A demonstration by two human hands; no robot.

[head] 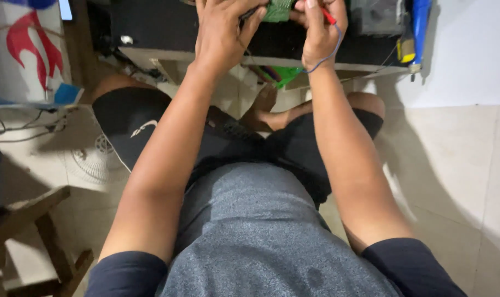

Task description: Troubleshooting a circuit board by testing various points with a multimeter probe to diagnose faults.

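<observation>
Up at the worktop (338, 61) edge, left hand (222, 33) steadies the green circuit board (277, 10); right hand (316, 33) pinches a red probe (329, 16) against it.

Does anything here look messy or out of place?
Mostly no. Both hands, left hand and right hand, hold a green circuit board at the table edge. Only loose cables trail across the floor beside a fan.

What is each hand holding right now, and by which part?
Both hands grip a green circuit board: left hand at its left edge, right hand at its right edge, which also pinches a red-tipped probe with a blue wire.
</observation>
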